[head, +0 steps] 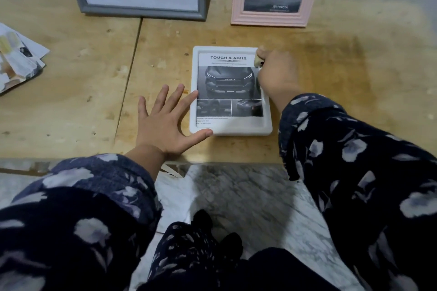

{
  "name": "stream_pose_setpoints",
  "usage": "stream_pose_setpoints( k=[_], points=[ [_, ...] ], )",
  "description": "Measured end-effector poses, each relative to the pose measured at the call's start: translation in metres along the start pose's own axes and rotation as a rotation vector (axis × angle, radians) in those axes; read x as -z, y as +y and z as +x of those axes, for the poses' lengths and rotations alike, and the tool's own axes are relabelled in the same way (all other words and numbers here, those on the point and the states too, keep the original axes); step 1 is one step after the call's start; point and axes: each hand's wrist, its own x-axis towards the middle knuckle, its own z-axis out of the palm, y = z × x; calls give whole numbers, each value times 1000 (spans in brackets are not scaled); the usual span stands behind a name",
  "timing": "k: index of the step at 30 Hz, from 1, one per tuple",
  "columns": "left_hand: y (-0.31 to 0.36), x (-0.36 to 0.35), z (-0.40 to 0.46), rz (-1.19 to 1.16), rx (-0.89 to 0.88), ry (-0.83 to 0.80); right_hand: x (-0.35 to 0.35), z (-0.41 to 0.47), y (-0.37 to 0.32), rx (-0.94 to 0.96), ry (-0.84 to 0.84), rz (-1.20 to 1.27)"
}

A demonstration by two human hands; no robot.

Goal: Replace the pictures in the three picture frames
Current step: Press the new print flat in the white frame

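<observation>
A small white picture frame [266, 123] lies flat on the wooden table [78, 92] and holds a "TOUGH & AGILE" car picture [229, 82]. My left hand [163, 123] lies spread beside the frame's left edge, its forefinger and thumb touching that edge. My right hand [276, 73] has its fingers curled at the frame's upper right corner and pinches there; what sits between the fingertips is hidden. A grey frame [142, 10] with an "INTELLI NUSA" print and a pink frame [272, 17] with a dark car photo stand upright at the back.
A loose pile of printed papers [19, 59] lies at the table's left edge. A seam [128, 78] runs across the tabletop left of the white frame. Below the table's near edge are a marble floor [236, 196] and my patterned sleeves.
</observation>
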Motion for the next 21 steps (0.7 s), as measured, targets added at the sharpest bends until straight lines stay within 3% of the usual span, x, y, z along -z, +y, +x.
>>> stream_pose_setpoints(
  k=[6,10,12,16,18,21],
  points=[
    [-2,-1,0,24,-14,-28,2,-37,5,-103,-34,89],
    [3,4,-2,-15,-12,-48,12,-69,4,-76,-60,-85],
    [10,7,4,-132,63,-47,12,-79,2,-68,-82,-81],
    [33,17,38,-326,383,21,12,-73,1,-223,-149,113],
    [48,21,51,-376,434,-45,12,-75,0,-254,-140,234],
    [62,24,59,-657,482,16,10,-80,3,-313,-83,441]
  ],
)
